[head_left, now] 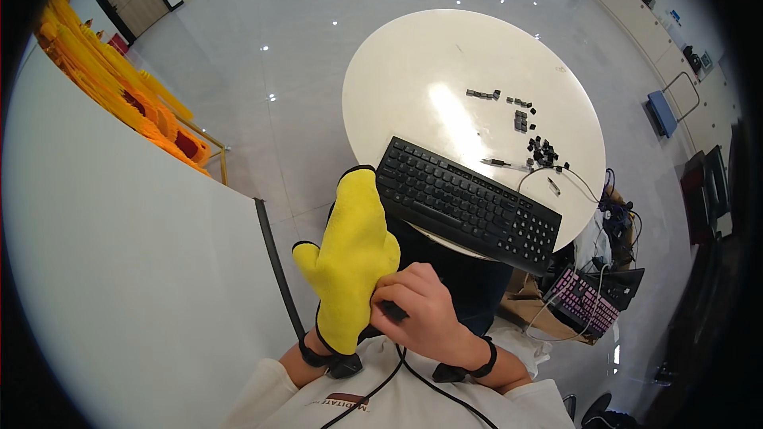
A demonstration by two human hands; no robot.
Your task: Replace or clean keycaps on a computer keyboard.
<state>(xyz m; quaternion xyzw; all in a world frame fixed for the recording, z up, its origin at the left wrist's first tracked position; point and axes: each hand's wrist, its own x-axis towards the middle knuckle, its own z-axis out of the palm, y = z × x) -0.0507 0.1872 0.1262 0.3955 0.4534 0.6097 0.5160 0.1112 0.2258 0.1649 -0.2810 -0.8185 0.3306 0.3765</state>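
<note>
A yellow cloth mitt [350, 230] with black edging covers my left hand [342, 270]. Its thumb sticks out to the left and its main part is stretched out straight, left of the keyboard. The fingers inside are hidden. Against the mitt's lower right edge, my right hand [421, 310] is closed, its fingertips pinching that side. Something black shows beneath the curled fingers; I cannot make out what it is. A black keyboard [469, 199] lies tilted along the near edge of the round table, with several keycaps gone at its right end.
Loose black keycaps [543, 151] and a pen-like tool [497, 163] lie on the round white table [397, 56]. At its right, a cardboard box [531, 306] holds cables and a keyboard with pink keys [584, 302]. A white panel [143, 270] stands at my left.
</note>
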